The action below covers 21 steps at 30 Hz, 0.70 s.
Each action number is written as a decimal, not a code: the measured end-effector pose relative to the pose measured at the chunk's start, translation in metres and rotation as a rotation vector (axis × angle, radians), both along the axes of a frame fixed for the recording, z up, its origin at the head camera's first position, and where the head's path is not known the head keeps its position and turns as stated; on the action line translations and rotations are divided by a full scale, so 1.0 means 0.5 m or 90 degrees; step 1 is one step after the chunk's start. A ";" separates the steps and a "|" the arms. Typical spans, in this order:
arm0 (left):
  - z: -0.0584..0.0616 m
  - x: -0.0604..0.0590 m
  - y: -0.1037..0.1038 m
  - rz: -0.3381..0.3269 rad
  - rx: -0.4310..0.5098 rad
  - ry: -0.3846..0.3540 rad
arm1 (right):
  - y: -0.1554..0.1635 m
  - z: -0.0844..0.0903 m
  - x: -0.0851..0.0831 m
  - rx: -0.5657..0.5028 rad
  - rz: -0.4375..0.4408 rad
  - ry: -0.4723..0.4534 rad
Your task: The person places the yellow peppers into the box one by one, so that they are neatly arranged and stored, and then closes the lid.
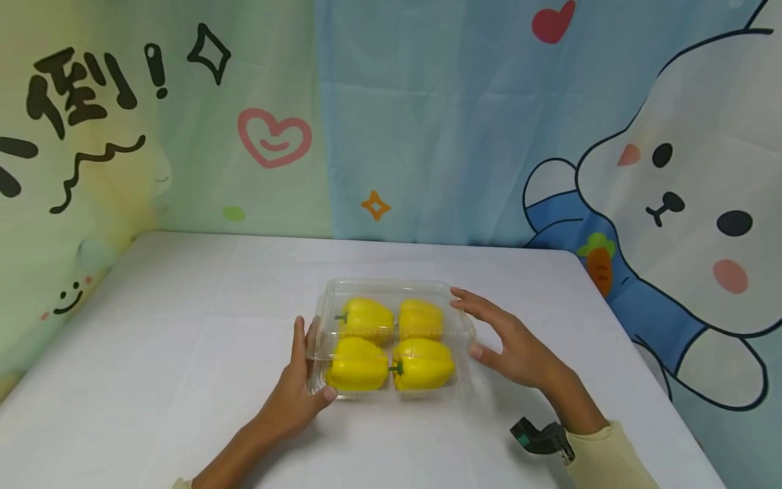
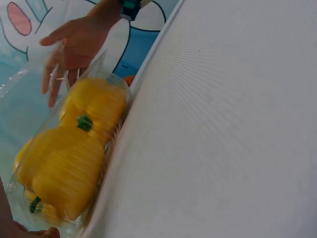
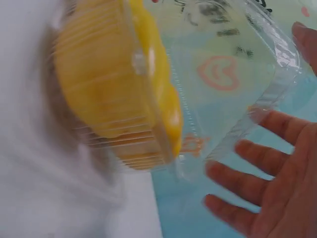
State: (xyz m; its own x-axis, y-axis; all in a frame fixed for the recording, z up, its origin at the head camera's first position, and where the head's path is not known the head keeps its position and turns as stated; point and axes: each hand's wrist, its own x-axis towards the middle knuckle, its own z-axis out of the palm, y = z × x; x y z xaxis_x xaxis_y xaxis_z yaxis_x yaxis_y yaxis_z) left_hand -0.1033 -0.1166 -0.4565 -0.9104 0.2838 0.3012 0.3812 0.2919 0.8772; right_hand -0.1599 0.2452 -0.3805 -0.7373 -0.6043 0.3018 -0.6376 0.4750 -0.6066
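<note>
A clear plastic clamshell box lies on the middle of the white table. It holds several yellow bell peppers with green stems. My left hand rests against the box's left side with straight fingers, its thumb at the front left corner. My right hand is spread at the box's right side, fingertips by the lid's edge. The left wrist view shows the peppers through the ribbed wall and the right hand beyond. In the right wrist view the clear lid reaches toward the spread fingers.
A cartoon cloth backdrop with a rabbit, hearts and lettering hangs behind the table and along both sides. The table's right edge runs close to my right forearm, which carries a small black wrist device.
</note>
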 end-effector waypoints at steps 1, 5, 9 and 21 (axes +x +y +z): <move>-0.001 -0.001 -0.001 -0.002 -0.001 0.023 | 0.001 -0.002 0.003 0.002 -0.001 0.005; -0.001 -0.003 -0.001 -0.010 0.003 0.079 | 0.003 -0.011 0.012 0.012 -0.005 0.017; 0.004 -0.001 0.000 -0.002 0.023 0.047 | 0.002 -0.017 0.022 0.025 -0.009 -0.002; 0.000 -0.002 -0.002 0.001 0.048 -0.001 | -0.008 -0.045 0.049 0.085 -0.061 -0.009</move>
State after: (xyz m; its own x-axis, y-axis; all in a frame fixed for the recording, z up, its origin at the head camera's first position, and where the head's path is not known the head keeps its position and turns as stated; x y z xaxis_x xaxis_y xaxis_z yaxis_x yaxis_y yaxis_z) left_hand -0.1044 -0.1176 -0.4565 -0.9112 0.2595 0.3200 0.3794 0.2259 0.8972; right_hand -0.1354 0.2412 -0.4028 -0.7972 -0.5653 0.2121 -0.5771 0.6101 -0.5429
